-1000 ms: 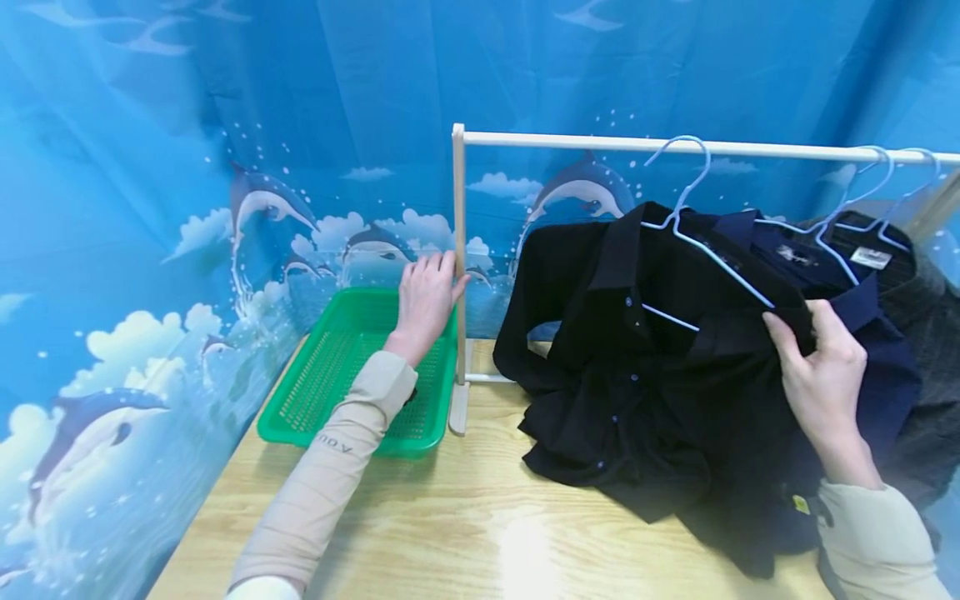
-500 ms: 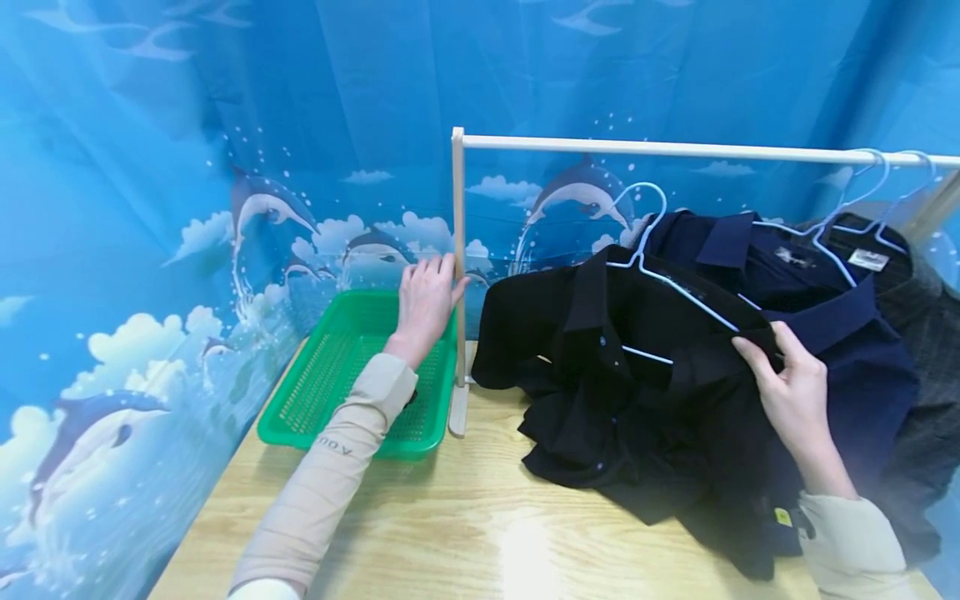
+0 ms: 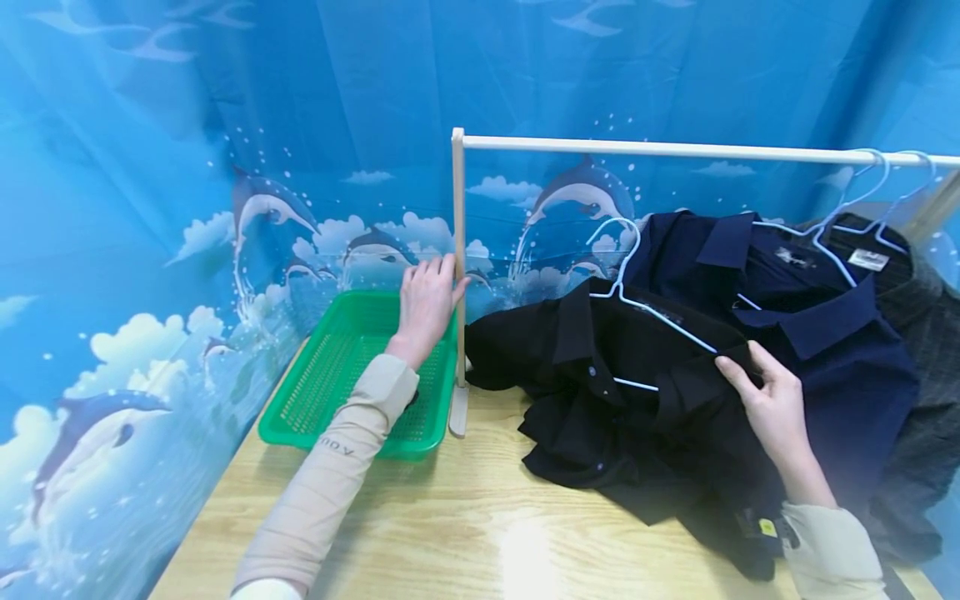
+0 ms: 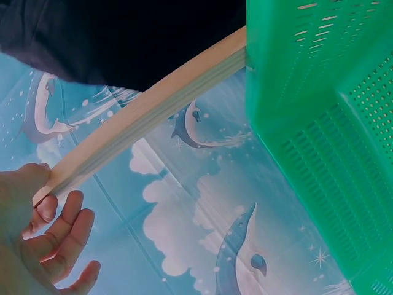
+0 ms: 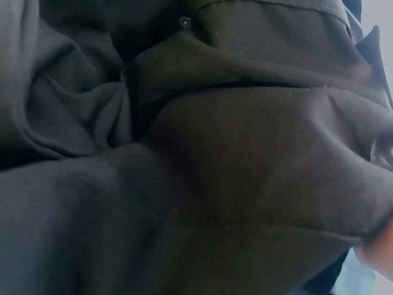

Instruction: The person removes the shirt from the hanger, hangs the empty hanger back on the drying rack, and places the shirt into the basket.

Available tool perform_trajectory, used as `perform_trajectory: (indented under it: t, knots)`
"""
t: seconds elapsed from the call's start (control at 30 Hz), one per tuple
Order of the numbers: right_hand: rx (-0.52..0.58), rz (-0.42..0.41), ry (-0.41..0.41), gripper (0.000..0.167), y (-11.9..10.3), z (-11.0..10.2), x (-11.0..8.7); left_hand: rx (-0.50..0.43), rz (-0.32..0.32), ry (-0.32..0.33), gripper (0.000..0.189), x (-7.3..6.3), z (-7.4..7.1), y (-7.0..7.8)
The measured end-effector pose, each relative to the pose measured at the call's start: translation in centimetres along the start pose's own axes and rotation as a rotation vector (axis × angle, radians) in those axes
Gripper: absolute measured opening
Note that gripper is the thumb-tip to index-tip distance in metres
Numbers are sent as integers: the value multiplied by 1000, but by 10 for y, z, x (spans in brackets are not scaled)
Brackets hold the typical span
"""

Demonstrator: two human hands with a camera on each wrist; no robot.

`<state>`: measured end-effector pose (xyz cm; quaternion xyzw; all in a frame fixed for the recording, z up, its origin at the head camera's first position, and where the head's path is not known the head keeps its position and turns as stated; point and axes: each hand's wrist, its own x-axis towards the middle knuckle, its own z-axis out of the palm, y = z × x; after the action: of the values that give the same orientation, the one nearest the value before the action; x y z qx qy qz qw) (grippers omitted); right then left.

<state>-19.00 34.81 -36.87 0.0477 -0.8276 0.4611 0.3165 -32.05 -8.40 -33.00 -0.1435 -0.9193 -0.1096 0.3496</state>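
Observation:
My left hand is at the upright post of a wooden clothes rack. The left wrist view shows its thumb and forefinger pinching that post, other fingers loosely bent. With thumb and fingers, my right hand pinches the collar area of a black button-up shirt at the shoulder of its light-blue hanger. The hanger's hook is off the rack, below the bar. Dark shirt cloth fills the right wrist view, where only a bit of the hand shows at the right edge.
A navy shirt and a dark grey garment hang on hangers at the bar's right. The green basket stands left of the post on the wooden table. A blue dolphin-print curtain stands behind.
My right hand has brought the black shirt and its hanger down and leftward; the hook, at the bar's height one second ago, is now well below it. The left hand stays on the post.

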Motion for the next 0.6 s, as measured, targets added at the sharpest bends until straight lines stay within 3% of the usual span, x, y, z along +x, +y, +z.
perform_trajectory:
  t: [0.2,0.6]
  knots:
    - [25,9,-44,30,5,3,-8,30,3,7,33,-1,0,1]
    - [82,9,-99,31,9,8,-16,89,26,2,37,-2,0,0]
